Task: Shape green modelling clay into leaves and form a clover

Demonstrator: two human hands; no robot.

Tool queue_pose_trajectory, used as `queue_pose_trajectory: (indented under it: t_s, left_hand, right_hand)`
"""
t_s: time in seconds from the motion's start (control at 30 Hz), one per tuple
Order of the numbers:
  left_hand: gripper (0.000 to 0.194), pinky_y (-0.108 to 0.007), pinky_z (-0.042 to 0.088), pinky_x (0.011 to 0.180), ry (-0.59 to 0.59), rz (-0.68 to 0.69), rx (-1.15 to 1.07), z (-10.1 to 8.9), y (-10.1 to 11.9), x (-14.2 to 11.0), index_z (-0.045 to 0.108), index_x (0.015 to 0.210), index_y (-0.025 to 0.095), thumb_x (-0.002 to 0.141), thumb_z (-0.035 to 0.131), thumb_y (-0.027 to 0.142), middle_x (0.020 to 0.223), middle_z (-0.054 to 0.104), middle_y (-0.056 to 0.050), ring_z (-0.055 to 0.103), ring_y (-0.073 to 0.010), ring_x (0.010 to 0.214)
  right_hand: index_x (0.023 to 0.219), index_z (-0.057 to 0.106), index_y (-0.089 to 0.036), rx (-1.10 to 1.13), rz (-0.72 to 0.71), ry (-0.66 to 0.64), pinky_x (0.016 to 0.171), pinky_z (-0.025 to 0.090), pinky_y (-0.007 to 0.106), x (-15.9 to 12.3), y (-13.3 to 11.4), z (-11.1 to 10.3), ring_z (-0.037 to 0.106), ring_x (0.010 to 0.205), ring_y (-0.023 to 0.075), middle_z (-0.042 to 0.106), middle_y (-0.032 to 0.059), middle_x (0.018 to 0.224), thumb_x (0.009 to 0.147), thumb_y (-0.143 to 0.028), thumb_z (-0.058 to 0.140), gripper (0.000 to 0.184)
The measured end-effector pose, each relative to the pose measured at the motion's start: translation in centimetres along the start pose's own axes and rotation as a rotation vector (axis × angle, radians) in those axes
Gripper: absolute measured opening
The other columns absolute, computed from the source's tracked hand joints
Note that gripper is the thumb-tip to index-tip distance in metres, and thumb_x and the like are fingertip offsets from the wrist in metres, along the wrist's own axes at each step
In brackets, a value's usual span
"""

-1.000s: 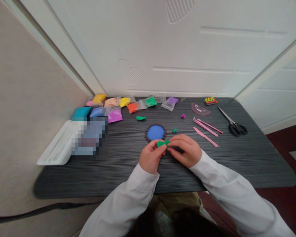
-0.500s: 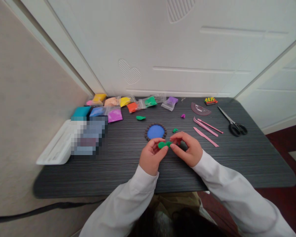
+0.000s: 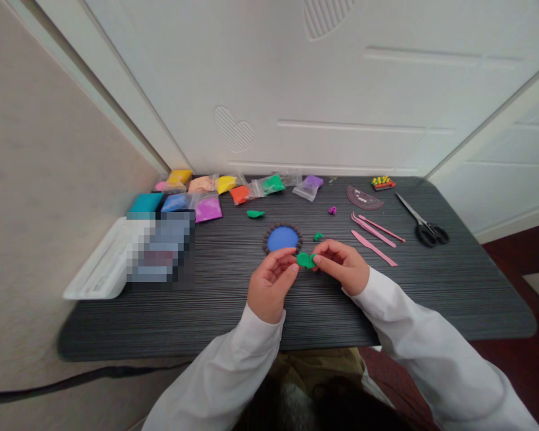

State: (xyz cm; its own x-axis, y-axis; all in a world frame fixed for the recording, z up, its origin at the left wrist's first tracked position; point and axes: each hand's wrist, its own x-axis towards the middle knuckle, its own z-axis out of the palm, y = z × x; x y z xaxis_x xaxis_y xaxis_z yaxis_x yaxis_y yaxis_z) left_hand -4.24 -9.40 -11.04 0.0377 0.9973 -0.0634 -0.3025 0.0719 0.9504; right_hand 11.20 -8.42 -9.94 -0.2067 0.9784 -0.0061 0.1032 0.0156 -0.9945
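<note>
A small green clay piece (image 3: pixel 304 260) is pinched between the fingertips of my left hand (image 3: pixel 269 284) and my right hand (image 3: pixel 344 266), just above the dark table (image 3: pixel 431 287). Both hands are closed on it. Right behind them lies a blue clay disc ringed with dark beads (image 3: pixel 282 239). A tiny green scrap (image 3: pixel 318 236) sits to the disc's right, and a green clay leaf shape (image 3: pixel 255 214) lies farther back.
Several bags of coloured clay (image 3: pixel 233 190) line the back left. Pink modelling tools (image 3: pixel 375 233), black scissors (image 3: pixel 424 224), a semicircular piece (image 3: pixel 363 197), a small purple bit (image 3: pixel 332 210) and a white tray (image 3: pixel 101 263) at the left edge also lie on the table.
The green piece has shifted slightly right and looks more bunched together. My left fingers have slid back from it a little; both hands stay in the same spot.
</note>
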Motion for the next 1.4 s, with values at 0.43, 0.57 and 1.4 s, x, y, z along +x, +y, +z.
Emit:
queue_pose_trajectory:
  t_s: [0.43,0.57,1.4]
  left_hand:
    - [0.016,-0.022,0.044,0.059,0.056,-0.042,0.058,0.9,0.9,-0.3,0.061,0.080,0.016,0.064,0.064,0.018,0.068,0.064,0.000,0.058,-0.0108,0.060]
    - [0.012,-0.022,0.045,0.059,0.071,0.020,0.132,1.0,0.7,-0.6,0.062,0.076,0.017,0.065,0.062,0.016,0.069,0.065,0.000,0.058,-0.0109,0.060]
    - [0.020,-0.024,0.045,0.066,-0.004,0.620,0.904,-0.7,0.4,-0.4,0.061,0.089,0.018,0.069,0.060,0.019,0.083,0.062,-0.003,0.056,-0.0121,0.073]
  right_hand:
    - [0.083,0.050,-0.019,0.210,0.044,-0.022,0.056,0.044,0.023,0.0,0.2,0.4,0.058,0.058,0.0087,0.058,-0.0027,0.066,0.073,-0.029,0.057,0.016]
    - [0.084,0.050,-0.019,0.257,0.055,-0.017,0.054,0.043,0.021,0.2,0.3,0.3,0.058,0.057,0.0080,0.059,-0.0034,0.064,0.072,-0.028,0.059,0.018]
    - [0.079,0.054,-0.017,0.394,0.162,-0.062,0.054,0.046,0.018,0.3,-0.1,0.4,0.056,0.055,0.0050,0.061,-0.0036,0.065,0.064,-0.024,0.066,0.020]
